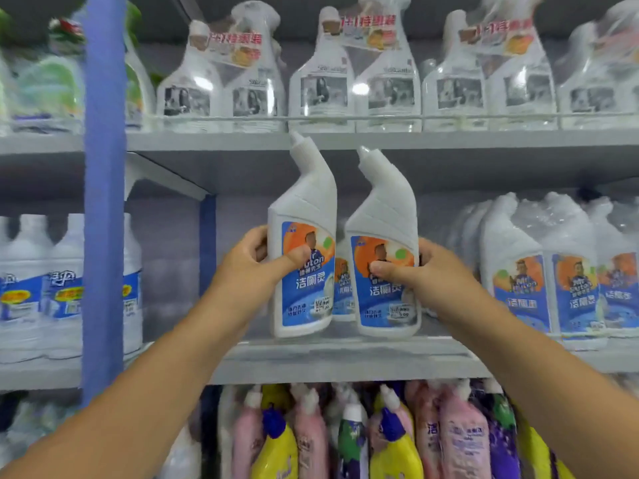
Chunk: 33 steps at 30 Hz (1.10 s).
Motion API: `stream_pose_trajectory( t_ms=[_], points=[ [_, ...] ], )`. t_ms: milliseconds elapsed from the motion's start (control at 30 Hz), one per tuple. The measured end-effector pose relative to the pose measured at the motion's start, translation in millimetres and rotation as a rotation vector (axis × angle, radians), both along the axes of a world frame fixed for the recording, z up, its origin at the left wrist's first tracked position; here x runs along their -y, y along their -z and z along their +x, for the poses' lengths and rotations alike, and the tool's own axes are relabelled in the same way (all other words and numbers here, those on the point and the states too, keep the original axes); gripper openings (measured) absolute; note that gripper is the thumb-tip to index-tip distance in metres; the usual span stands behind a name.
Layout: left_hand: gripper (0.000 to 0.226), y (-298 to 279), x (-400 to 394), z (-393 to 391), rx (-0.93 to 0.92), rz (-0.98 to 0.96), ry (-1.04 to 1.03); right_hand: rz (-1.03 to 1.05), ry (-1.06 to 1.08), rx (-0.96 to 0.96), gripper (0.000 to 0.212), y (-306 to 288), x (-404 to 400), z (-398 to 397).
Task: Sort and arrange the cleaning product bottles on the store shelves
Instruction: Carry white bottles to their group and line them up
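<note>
Two white angled-neck toilet cleaner bottles with blue and orange labels are held side by side over the middle shelf [339,354]. My left hand [257,259] grips the left bottle [304,236], thumb across its label, and this bottle is tilted slightly with its base near the shelf board. My right hand [420,267] grips the right bottle [382,250] from its right side, thumb on the label. A third bottle of the same kind [343,288] stands behind, seen in the gap between them.
Shrink-wrapped packs of the same cleaner [546,271] fill the shelf to the right. Clear spray bottle twin packs [321,81] line the shelf above. Blue-labelled white bottles [45,281] stand left of the blue upright post [103,202]. Coloured bottles [363,433] crowd the shelf below.
</note>
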<state>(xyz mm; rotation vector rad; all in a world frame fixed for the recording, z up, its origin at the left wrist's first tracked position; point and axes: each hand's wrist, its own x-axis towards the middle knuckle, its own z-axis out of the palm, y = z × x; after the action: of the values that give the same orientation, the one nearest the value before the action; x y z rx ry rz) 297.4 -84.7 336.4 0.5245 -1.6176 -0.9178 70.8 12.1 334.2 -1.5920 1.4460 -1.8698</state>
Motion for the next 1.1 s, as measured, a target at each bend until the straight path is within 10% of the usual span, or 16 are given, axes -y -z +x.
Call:
stream_pose_trajectory(
  t_ms=[400,1100],
  points=[
    [0.038,20.3,94.6,-35.8,0.214,0.217,0.079,0.275,-0.059,0.115,0.038,9.1,89.7,-28.5],
    [0.041,11.9,136.2,-46.0,0.652,0.075,-0.307,0.569,0.004,-0.461,0.027,-7.2,179.1,-83.1]
  ],
)
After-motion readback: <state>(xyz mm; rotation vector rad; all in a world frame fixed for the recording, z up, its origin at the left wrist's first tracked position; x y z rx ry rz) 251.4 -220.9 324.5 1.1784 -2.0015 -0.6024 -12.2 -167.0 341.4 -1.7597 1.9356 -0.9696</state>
